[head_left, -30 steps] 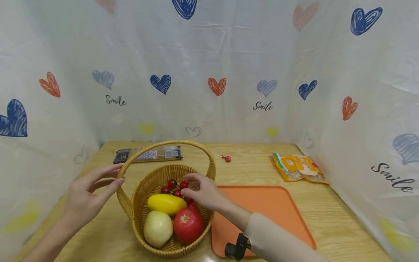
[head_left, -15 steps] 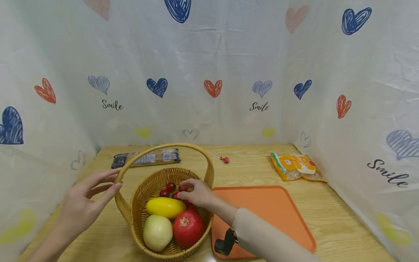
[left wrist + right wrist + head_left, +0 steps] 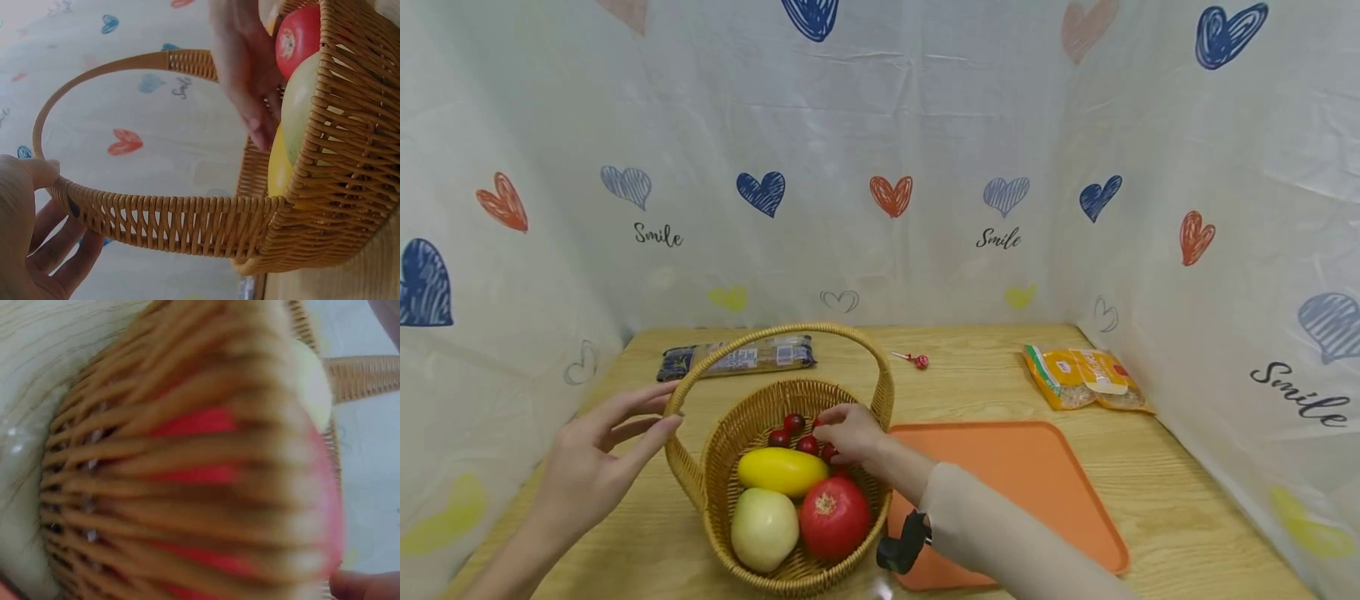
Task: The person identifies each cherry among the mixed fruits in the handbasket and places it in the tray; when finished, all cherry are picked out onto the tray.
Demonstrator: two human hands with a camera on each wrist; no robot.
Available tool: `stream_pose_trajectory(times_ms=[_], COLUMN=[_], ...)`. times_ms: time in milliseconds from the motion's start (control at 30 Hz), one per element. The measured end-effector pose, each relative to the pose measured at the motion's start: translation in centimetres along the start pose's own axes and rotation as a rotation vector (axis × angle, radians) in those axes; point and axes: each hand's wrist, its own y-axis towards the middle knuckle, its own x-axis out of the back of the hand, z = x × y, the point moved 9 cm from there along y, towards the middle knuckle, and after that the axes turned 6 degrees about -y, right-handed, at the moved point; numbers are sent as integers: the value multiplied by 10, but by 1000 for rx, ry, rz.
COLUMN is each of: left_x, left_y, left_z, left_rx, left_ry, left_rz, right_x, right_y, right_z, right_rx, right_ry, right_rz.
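Note:
A wicker basket (image 3: 709,525) with a tall arched handle (image 3: 797,330) stands on the table. My left hand (image 3: 583,467) holds the left side of this handle between thumb and fingers. Inside the basket lie a pomegranate (image 3: 835,521), a pale green round fruit (image 3: 765,529), a smooth yellow oblong fruit (image 3: 782,472) and several dark red cherries (image 3: 793,424). Reaching in over the right rim, my right hand (image 3: 859,437) pinches a cherry (image 3: 817,423), mostly hidden by the fingertips. The right wrist view shows chiefly the basket's blurred outer wall (image 3: 187,487).
An orange tray (image 3: 1000,475) lies right of the basket, partly beneath my right forearm. Farther back are a long clear-and-blue packet (image 3: 752,358), a red lollipop (image 3: 921,362) and an orange food bag (image 3: 1086,379). Printed curtains enclose the table's back and sides.
My right hand has dipped among the cherries and its fingers have closed round one of them. My left hand stays on the handle; the basket has hardly moved.

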Motion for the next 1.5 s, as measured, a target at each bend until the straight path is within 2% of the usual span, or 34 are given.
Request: stream_pose_trajectory(times_ms=[200,267,400,633,933,1067,1200,1500], left_x=[-1,-2,-3,-3,-4,-5,-5,-2], left_y=[0,0,1,0,0,0,0,0], left_z=[-2,-3,-4,-5,-5,-4,-3,-1], left_rx=[-11,-24,-42,-35,-26,-19,-21,-7], left_ry=[8,7,2,-5,6,5,-12,-26], left_rz=[0,0,0,4,9,11,7,1], right_x=[-2,-3,-4,-6,-2,3,8,11], right_y=[-2,-2,-2,6,6,0,-9,-24], right_z=[2,1,-1,-6,-4,2,13,23], right_rx=[70,79,97,111,127,149,182,155], right_ry=[-293,-347,-385,-404,-375,-308,-288,-54], right_rz=[-54,-54,-66,-83,-106,-101,-83,31])
